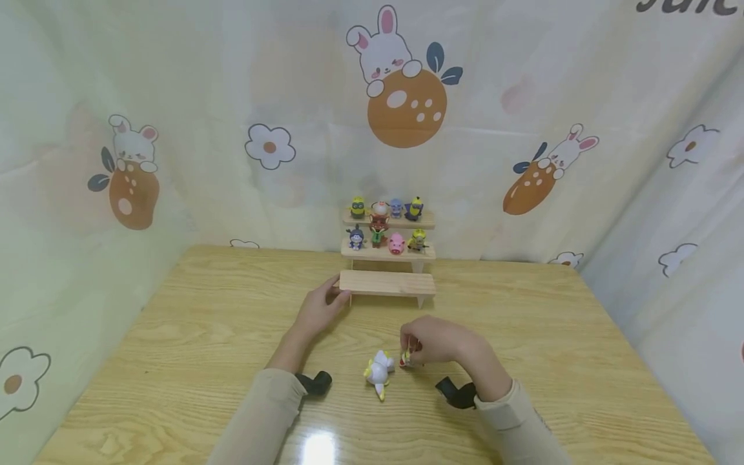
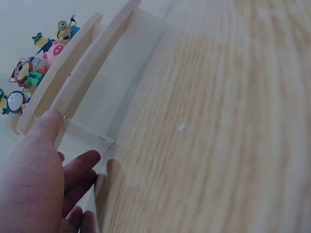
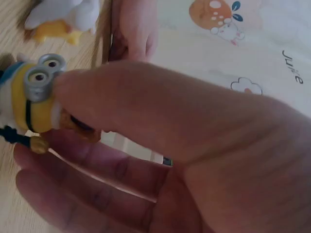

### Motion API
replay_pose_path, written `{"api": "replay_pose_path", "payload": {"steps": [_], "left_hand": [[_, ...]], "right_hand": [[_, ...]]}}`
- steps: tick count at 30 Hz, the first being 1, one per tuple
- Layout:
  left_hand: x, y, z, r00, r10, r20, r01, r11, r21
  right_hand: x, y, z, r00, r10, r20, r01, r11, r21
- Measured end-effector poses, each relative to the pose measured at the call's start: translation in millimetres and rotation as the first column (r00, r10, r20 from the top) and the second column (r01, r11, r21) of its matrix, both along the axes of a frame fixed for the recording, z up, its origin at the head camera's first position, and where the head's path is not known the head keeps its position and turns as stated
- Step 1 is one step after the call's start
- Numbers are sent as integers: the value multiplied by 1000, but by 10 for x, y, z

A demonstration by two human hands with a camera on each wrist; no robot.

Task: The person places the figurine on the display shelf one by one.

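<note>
My left hand [image 1: 318, 313] is at the left end of the lowest tier of a wooden display stand [image 1: 386, 282]. Its thumb lies on the board's end in the left wrist view, and the other fingers reach around below and behind. My right hand [image 1: 438, 339], low over the table, pinches a small minion figurine [image 3: 39, 104] with yellow body and silver goggles between thumb and fingers; part of it is covered by the thumb. A white figurine with yellow parts [image 1: 379, 371] lies on the table just left of the right hand.
The upper tiers carry several figurines, among them a pink pig [image 1: 396, 243], a fox in green [image 1: 379, 231] and a caped minion [image 1: 414, 208]. Behind the wooden table [image 1: 232, 284] hangs a printed curtain [image 1: 314, 77]. Black wrist straps [image 1: 459, 393] stick out near both sleeves.
</note>
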State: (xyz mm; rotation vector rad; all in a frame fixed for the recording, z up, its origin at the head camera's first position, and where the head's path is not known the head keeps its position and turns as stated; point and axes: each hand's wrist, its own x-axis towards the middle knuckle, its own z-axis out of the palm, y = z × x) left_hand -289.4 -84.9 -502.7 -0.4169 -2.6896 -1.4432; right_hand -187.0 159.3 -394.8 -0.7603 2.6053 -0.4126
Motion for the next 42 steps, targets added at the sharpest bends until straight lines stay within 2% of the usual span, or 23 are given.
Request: {"api": "replay_pose_path", "payload": {"steps": [9, 16, 21, 26, 33, 39, 42], "left_hand": [[-13, -7, -23, 1000, 0, -24, 0, 1000, -7], [-14, -7, -35, 1000, -2, -20, 2, 1000, -14], [-13, -5, -32, 1000, -3, -9, 3, 1000, -10], [-14, -5, -29, 1000, -4, -6, 4, 1000, -1], [-15, -4, -30, 1000, -2, -9, 2, 1000, -9], [-18, -2, -25, 1000, -1, -9, 1, 1000, -8], [-14, -3, -25, 1000, 3, -2, -3, 1000, -10]], "right_hand": [[-35, 26, 7, 1000, -12, 12, 12, 999, -31], [-82, 46, -44, 999, -28, -37, 26, 998, -65], [-128, 53, -99, 998, -48, -44, 44, 994, -101], [-184, 38, -143, 991, -51, -120, 37, 992, -118], [-239, 39, -188, 966, -20, -257, -11, 993, -116], [-238, 45, -189, 956, -21, -294, -17, 992, -128], [-222, 37, -175, 953, -65, -295, 34, 993, -110]]}}
